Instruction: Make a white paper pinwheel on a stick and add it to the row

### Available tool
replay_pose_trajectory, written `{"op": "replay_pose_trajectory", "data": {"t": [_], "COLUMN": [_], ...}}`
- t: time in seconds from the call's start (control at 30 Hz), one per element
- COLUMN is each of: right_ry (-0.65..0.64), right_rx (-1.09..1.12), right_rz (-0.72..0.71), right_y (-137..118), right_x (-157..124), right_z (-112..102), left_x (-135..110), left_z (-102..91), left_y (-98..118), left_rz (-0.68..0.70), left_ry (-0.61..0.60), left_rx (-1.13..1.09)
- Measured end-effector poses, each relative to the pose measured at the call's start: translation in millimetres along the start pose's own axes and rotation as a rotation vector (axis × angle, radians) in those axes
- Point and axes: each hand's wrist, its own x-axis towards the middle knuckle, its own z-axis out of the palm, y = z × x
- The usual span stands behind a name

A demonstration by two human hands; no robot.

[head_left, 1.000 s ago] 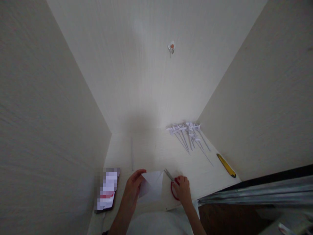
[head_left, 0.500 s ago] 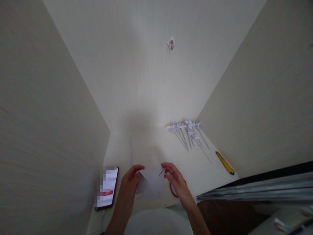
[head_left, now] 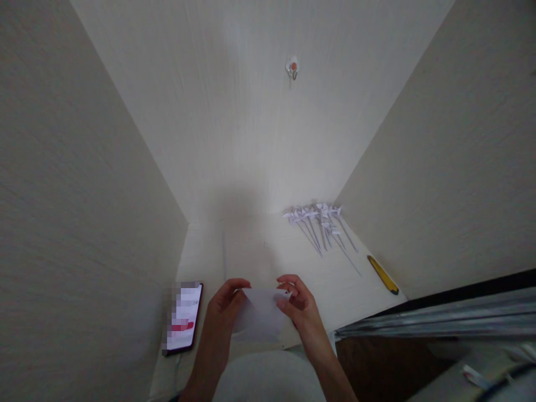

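Observation:
A white sheet of paper (head_left: pixel 262 315) is held up in front of me, above the table. My left hand (head_left: pixel 226 301) is closed on its upper left corner, thumb and fingers pinching the edge. At its upper right corner, my right hand (head_left: pixel 299 304) is closed with the thumb on the paper and the fingers bent behind. A small dark spot shows by the right fingertips; I cannot make out what it is. The red loop from the earlier frame is mostly hidden around my right hand. Behind my left hand lies a thin white stick (head_left: pixel 224 254).
Several white paper pinwheels (head_left: pixel 320 215) on sticks lie at the back right. A yellow box cutter (head_left: pixel 383 274) rests along the right wall. A phone (head_left: pixel 184 318) with its screen lit lies at the left. A hook (head_left: pixel 293 68) hangs on the back wall (head_left: pixel 251 128).
My right hand has shifted slightly right, and its thumb now lies over the paper. The thin dark red piece at its fingertips and the red loop beside it have gone largely out of sight.

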Motion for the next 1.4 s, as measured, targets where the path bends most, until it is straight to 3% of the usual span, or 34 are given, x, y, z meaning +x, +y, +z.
{"op": "replay_pose_trajectory", "data": {"t": [0.4,0.53,0.87,1.4], "right_ry": [-0.005,0.013,0.106,0.160], "right_rx": [0.152,0.102,0.062,0.018], "right_rz": [0.125,0.146,0.150,0.134], "right_y": [3.5,1.4,-3.7,0.8], "right_x": [-6.7,-9.8,-7.4,-6.0], "right_z": [13.9,20.0,14.5,11.9], "left_x": [-7.9,-9.4,-6.7,-9.4], "left_z": [15.3,18.6,16.7,19.0], "left_y": [18.2,22.4,14.7,18.5], "left_rz": [0.080,0.127,0.246,0.221], "left_ry": [0.043,0.059,0.006,0.053], "left_rx": [0.039,0.078,0.131,0.062]}}
